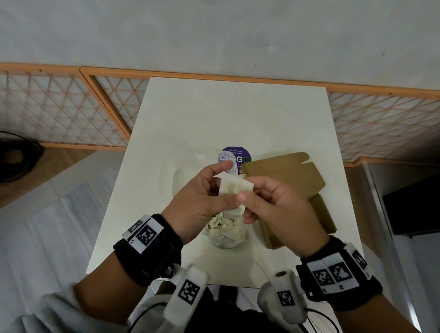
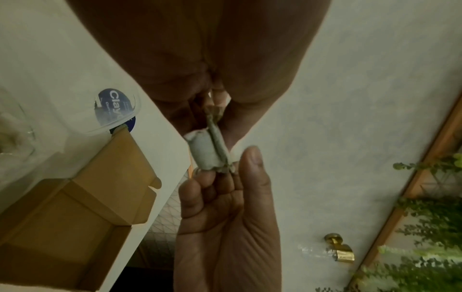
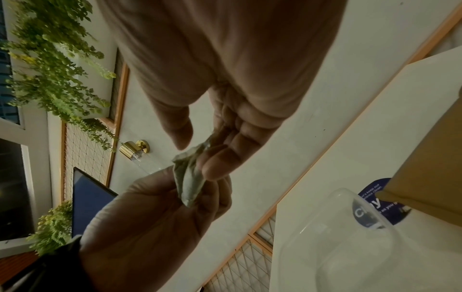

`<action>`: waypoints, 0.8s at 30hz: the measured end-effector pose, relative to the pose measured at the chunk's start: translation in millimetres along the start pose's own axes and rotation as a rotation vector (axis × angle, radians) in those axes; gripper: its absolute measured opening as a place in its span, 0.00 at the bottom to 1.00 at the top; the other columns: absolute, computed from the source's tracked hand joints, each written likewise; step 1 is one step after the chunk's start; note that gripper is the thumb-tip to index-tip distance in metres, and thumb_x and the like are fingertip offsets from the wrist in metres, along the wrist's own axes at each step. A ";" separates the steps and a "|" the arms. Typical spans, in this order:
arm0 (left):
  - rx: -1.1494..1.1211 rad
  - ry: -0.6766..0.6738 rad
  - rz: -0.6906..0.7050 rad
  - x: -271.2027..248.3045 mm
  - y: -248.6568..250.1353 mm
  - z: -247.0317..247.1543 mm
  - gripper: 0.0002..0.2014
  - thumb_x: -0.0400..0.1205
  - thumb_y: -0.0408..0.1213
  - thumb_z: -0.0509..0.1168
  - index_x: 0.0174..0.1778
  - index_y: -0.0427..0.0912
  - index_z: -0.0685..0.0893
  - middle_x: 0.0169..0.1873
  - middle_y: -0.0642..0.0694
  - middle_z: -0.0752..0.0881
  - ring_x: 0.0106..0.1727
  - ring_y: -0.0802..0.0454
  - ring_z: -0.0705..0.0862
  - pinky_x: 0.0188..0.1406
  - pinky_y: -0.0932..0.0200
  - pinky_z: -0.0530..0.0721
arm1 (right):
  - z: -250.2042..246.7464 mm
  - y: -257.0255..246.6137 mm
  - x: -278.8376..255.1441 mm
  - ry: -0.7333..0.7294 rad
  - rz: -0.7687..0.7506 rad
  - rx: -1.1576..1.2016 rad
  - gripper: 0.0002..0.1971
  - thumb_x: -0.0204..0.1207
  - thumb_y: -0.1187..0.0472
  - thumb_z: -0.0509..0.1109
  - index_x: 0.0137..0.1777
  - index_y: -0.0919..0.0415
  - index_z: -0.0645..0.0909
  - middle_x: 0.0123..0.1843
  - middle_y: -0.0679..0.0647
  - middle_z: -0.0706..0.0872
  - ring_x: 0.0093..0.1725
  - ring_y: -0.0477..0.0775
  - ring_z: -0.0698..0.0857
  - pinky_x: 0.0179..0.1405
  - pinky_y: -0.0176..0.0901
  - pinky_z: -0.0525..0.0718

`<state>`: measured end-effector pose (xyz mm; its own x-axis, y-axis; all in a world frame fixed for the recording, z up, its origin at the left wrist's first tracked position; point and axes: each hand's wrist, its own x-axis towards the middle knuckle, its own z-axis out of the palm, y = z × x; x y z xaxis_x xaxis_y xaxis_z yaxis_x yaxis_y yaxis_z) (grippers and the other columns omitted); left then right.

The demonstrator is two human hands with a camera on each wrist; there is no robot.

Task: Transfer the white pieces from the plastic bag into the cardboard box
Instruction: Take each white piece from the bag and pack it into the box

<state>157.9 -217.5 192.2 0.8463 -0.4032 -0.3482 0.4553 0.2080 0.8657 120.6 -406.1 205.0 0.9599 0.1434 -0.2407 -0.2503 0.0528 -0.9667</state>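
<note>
White piece (image 1: pixel 234 190) up between both hands above the counter (image 1: pixel 191 118): left hand (image 1: pixel 198 201) and right hand (image 1: pixel 275 211) each have fingers clamped on it. Head view puts the plastic bag (image 1: pixel 225 231) with more pieces right below, the cardboard box (image 1: pixel 290 186) open just to the right. Judging by that, we're mid-transfer; next comes a short carry right and a drop into the box.

Left wrist view gives what the head view can't: the box's bare interior (image 2: pixel 62 227).

Right wrist view shows the thumb and fingers (image 3: pixel 217 164) pinching the crumpled piece (image 3: pixel 187 183), plus a clear container rim (image 3: pixel 350 207).
</note>
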 end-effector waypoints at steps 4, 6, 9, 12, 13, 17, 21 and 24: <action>0.063 -0.057 -0.008 7.3 -6.3 0.4 0.42 0.74 0.26 0.77 0.84 0.49 0.71 0.56 0.31 0.88 0.54 0.42 0.89 0.53 0.48 0.89 | -4.7 4.5 1.0 0.050 -0.013 -0.064 0.10 0.84 0.66 0.74 0.63 0.64 0.88 0.44 0.67 0.92 0.35 0.52 0.87 0.38 0.45 0.91; 0.087 -0.076 -0.010 11.4 -11.1 1.1 0.43 0.74 0.24 0.77 0.85 0.50 0.70 0.49 0.42 0.88 0.48 0.50 0.89 0.45 0.58 0.87 | -6.6 7.8 1.9 0.079 -0.009 -0.065 0.07 0.84 0.68 0.73 0.60 0.65 0.88 0.45 0.66 0.92 0.34 0.50 0.87 0.36 0.42 0.90; 0.148 -0.048 -0.026 16.0 -17.9 2.9 0.39 0.75 0.23 0.79 0.81 0.50 0.75 0.42 0.55 0.88 0.46 0.57 0.89 0.48 0.59 0.89 | -14.7 13.9 3.6 0.133 0.004 -0.121 0.05 0.84 0.67 0.74 0.58 0.63 0.88 0.47 0.64 0.92 0.39 0.51 0.88 0.40 0.44 0.90; 0.188 -0.006 -0.086 20.0 -29.4 -7.3 0.38 0.65 0.38 0.85 0.73 0.50 0.82 0.50 0.50 0.87 0.51 0.54 0.89 0.61 0.51 0.89 | -35.4 20.7 2.7 0.163 0.004 -0.206 0.06 0.84 0.65 0.75 0.58 0.56 0.89 0.52 0.54 0.95 0.53 0.55 0.93 0.54 0.45 0.91; 0.219 0.011 -0.102 21.3 -34.7 -13.6 0.37 0.64 0.40 0.85 0.71 0.51 0.84 0.52 0.48 0.86 0.51 0.54 0.88 0.61 0.51 0.88 | -44.9 24.2 2.9 0.181 0.013 -0.257 0.06 0.84 0.64 0.75 0.57 0.54 0.89 0.52 0.51 0.95 0.54 0.54 0.93 0.53 0.40 0.90; 0.407 0.058 -0.153 17.6 -56.3 -39.4 0.30 0.65 0.45 0.84 0.65 0.53 0.87 0.54 0.47 0.89 0.51 0.53 0.92 0.58 0.55 0.88 | -83.4 50.9 5.8 0.247 0.144 -0.408 0.06 0.83 0.61 0.77 0.57 0.51 0.89 0.51 0.48 0.94 0.51 0.49 0.92 0.47 0.34 0.90; 0.614 0.077 -0.204 12.0 -76.3 -63.9 0.21 0.76 0.39 0.82 0.63 0.54 0.86 0.53 0.50 0.90 0.49 0.55 0.92 0.53 0.62 0.89 | -114.9 94.7 20.5 0.202 0.275 -0.587 0.05 0.83 0.59 0.76 0.56 0.49 0.88 0.51 0.48 0.92 0.53 0.52 0.91 0.51 0.42 0.88; 0.692 0.083 -0.247 6.9 -86.8 -77.3 0.19 0.77 0.40 0.81 0.62 0.54 0.86 0.51 0.51 0.90 0.43 0.60 0.91 0.48 0.64 0.88 | -123.4 123.0 37.7 0.103 0.346 -0.695 0.04 0.83 0.61 0.76 0.53 0.50 0.86 0.51 0.50 0.91 0.55 0.54 0.90 0.51 0.43 0.87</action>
<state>145.6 -169.5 86.8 0.7726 -0.2910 -0.5643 0.3796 -0.5008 0.7779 141.6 -516.1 66.4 0.8573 -0.0554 -0.5119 -0.4337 -0.6137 -0.6598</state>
